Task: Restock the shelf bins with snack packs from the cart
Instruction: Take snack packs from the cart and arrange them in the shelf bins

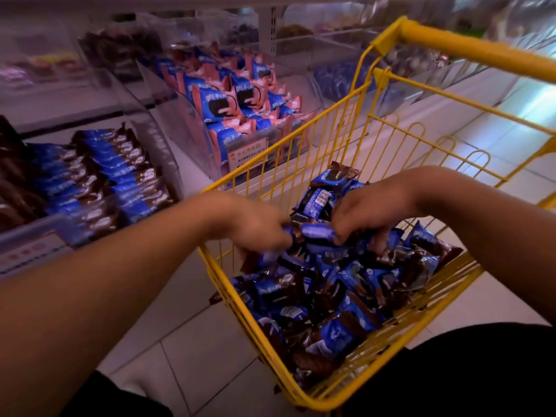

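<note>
Both hands [313,227] grip snack packs [319,233] over the yellow cart [304,395]

Snack packs [331,296] in cart [301,152]; shelf bins [168,164] left of cart, floor [186,350] below

Dim bluish indoor light, glare on floor tiles [511,121] upper right, motion-blurred shelves [90,55], wide-angle edge bending

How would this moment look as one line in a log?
phase: picking | left hand: gripping packs | right hand: gripping packs | cart: plenty left | target bin: part-filled
</note>
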Demonstrator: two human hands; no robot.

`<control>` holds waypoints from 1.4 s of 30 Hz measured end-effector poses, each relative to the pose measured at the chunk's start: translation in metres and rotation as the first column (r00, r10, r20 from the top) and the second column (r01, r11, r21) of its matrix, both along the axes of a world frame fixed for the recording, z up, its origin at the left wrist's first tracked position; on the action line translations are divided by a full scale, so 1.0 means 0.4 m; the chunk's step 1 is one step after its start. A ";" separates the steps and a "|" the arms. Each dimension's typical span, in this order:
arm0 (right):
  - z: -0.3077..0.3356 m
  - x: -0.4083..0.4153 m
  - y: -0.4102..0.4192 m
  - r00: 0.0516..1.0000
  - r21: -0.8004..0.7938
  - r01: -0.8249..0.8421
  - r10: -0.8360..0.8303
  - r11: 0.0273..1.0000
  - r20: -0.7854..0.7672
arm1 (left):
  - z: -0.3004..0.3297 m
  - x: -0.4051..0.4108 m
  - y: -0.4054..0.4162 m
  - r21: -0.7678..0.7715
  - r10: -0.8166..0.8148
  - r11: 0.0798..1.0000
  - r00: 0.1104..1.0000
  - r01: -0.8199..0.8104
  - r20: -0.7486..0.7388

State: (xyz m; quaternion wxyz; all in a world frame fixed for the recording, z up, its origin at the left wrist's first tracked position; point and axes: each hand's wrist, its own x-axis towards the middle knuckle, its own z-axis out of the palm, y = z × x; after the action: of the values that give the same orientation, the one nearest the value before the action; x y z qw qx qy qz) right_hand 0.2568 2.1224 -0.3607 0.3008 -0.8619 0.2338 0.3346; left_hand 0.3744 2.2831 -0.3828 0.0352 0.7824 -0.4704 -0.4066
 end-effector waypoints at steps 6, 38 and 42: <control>0.086 -0.015 0.029 0.782 -0.274 -0.042 0.202 0.961 0.590 | 0.093 0.039 0.096 -0.012 0.384 0.644 0.337 -0.765 -0.860; 0.129 0.107 0.289 0.151 0.298 -0.134 -0.278 0.945 0.949 | 0.112 0.080 0.309 -0.202 0.214 0.298 0.271 -0.933 -0.938; 0.108 0.092 0.287 0.105 -0.167 -0.129 0.181 0.977 0.978 | 0.117 0.090 0.308 -0.083 0.149 0.344 0.142 -0.935 -0.979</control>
State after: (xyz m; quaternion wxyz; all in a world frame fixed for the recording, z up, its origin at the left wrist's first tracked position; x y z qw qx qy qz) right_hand 0.2935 2.2373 -0.3174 0.3260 -0.8918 -0.1084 -0.2943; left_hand 0.4103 2.4063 -0.3360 0.7353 0.4848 -0.1175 -0.4588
